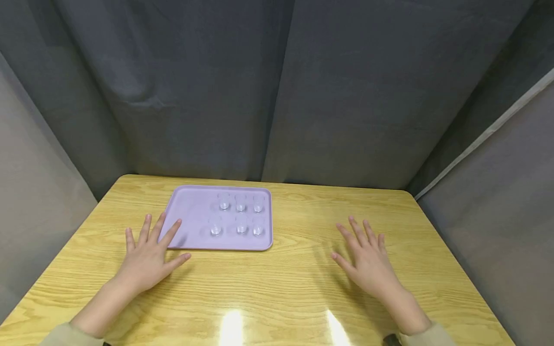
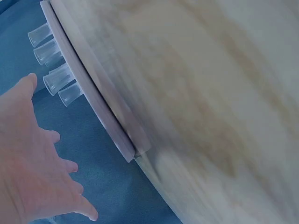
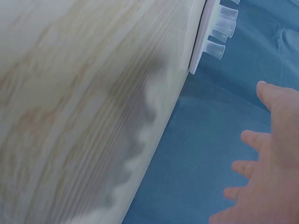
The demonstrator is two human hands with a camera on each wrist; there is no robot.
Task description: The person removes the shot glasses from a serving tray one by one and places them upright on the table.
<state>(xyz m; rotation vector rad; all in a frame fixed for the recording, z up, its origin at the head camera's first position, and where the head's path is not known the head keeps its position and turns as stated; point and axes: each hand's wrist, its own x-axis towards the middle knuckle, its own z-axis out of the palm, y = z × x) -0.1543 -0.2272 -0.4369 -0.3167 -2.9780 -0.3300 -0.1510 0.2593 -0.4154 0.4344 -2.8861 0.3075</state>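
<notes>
A light purple tray [image 1: 190,216] lies on the table toward the back left. On its right half stand several small clear cups [image 1: 241,226] in two rows, upright, also seen edge-on as cups [image 2: 58,79] in the left wrist view and as cups [image 3: 215,49] in the right wrist view. My left hand [image 1: 144,262] is spread flat over the tray's front left corner, fingers straight and holding nothing. Well to the right of the tray, my right hand [image 1: 370,269] hovers over the table with its fingers spread, also holding nothing; its shadow falls on the wood.
The wooden table [image 1: 294,278] has rounded back corners. A dark grey curtain [image 1: 207,96] hangs behind its back edge, with lighter grey panels [image 1: 497,206] at both sides. Two bright reflections show near the front of the tabletop.
</notes>
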